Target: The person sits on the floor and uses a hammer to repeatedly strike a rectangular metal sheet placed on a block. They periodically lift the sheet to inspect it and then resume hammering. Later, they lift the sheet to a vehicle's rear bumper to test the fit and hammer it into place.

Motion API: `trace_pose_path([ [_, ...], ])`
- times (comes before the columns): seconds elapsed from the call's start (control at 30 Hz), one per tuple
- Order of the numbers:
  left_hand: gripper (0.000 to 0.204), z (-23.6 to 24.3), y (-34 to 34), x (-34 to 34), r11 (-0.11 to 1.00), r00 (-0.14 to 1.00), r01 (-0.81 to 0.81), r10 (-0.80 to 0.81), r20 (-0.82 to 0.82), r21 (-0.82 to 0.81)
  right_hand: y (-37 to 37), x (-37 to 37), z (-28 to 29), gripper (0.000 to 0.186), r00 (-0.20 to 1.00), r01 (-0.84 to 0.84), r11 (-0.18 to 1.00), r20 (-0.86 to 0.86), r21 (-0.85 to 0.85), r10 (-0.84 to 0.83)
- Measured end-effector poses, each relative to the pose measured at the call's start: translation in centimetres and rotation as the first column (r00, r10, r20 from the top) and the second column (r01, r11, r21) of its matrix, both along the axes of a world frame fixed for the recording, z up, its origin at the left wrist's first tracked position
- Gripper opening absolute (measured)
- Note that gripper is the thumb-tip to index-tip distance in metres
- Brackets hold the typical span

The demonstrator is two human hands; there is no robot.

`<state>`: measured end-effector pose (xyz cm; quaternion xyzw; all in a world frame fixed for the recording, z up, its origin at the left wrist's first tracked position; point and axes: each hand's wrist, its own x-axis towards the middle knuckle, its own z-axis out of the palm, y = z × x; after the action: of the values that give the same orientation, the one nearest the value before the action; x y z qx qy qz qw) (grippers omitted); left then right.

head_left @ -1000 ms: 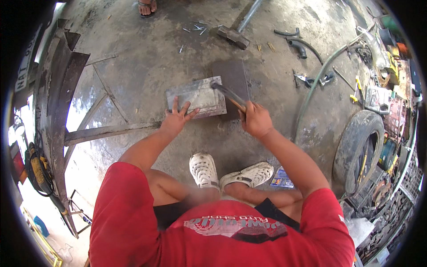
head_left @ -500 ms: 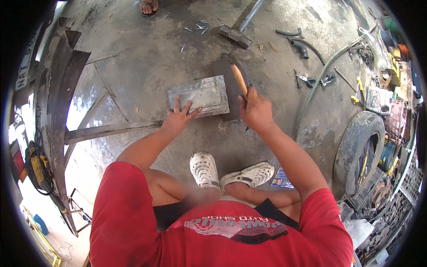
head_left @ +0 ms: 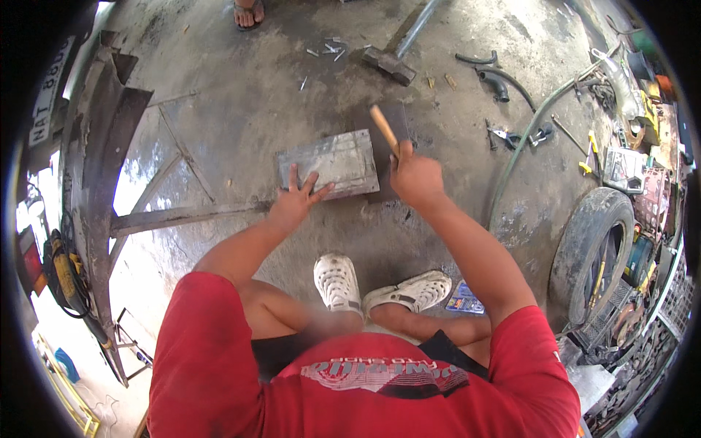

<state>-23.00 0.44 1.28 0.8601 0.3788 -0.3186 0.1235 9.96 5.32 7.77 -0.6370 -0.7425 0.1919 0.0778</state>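
Observation:
My left hand lies spread on a flat silver metal plate, fingers on its near left part. The plate rests on the floor, overlapping a darker sheet behind it. My right hand grips the wooden handle of a hammer just right of the silver plate; the handle points up and away, and the hammer's head is too blurred to make out.
A sledgehammer, small metal pins, black hoses, pliers and a green hose lie around. An upright tyre and cluttered tools stand right, a steel frame left. Another person's foot shows at top.
The hammer in my right hand has lifted off the silver plate, where its head was a second ago, and swung rightward and upright. My left hand stays on the plate.

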Motion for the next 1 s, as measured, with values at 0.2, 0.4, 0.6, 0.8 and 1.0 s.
trace_pose_path([
  [0.2,0.109,-0.2,0.9,0.5,0.999,0.999,0.019,-0.02,0.028,0.032,-3.4,2.3,-1.1,0.02,0.995,-0.049,0.986,0.083,-0.162,0.063],
  [0.4,0.108,-1.1,0.7,0.1,0.997,0.999,0.037,-0.039,0.033,0.072,-6.0,2.9,-1.4,0.018,0.984,-0.152,0.987,0.08,-0.059,0.157],
  [0.6,0.106,-0.7,0.8,-0.3,1.0,1.0,0.007,-0.007,-0.015,-0.001,-5.4,0.6,1.7,0.022,0.997,-0.072,0.992,-0.006,-0.104,0.072],
  [0.8,0.106,0.2,2.7,0.4,0.999,0.998,-0.049,0.048,-0.033,-0.021,-6.1,2.9,-0.5,0.026,0.992,0.003,0.962,0.124,-0.274,0.032],
  [1.0,0.109,-0.1,2.3,0.6,0.999,0.999,-0.029,0.028,-0.031,-0.029,-7.7,3.7,-2.1,0.02,0.987,-0.121,0.971,0.078,-0.205,0.139],
])
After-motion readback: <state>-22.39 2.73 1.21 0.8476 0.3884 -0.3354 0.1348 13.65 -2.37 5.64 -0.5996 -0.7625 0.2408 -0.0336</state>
